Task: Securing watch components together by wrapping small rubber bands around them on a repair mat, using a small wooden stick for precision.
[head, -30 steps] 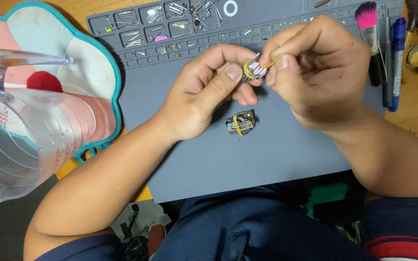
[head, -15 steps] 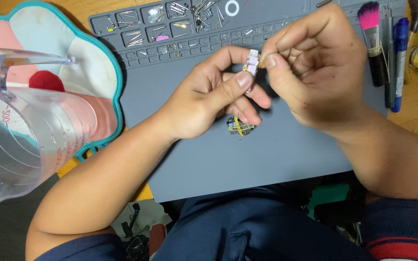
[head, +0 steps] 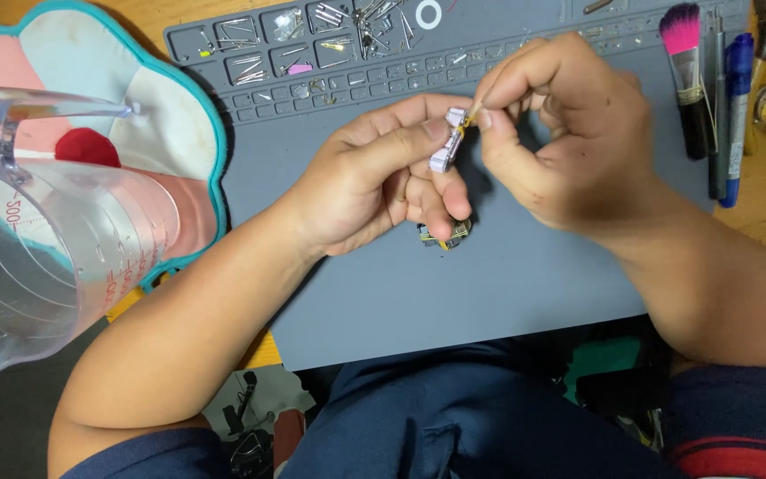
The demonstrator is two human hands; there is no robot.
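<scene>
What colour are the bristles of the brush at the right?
Bright pink bristles, seen in the head view.

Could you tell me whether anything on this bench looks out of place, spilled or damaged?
Nothing looks spilled or broken. The clear measuring jug at the left lies tipped on its side over the pink pad, which looks odd, though it seems empty. A small dark part sits loose on the grey mat, below the left hand and right hand holding a pale piece.

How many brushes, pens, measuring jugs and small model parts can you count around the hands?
Pink-tipped brush: 1
Blue pen: 1
Clear measuring jug: 1
Small model parts: 2, a pale part pinched in the left hand with the right hand at its top end, and a dark part lying on the grey mat
Total: 5
</scene>
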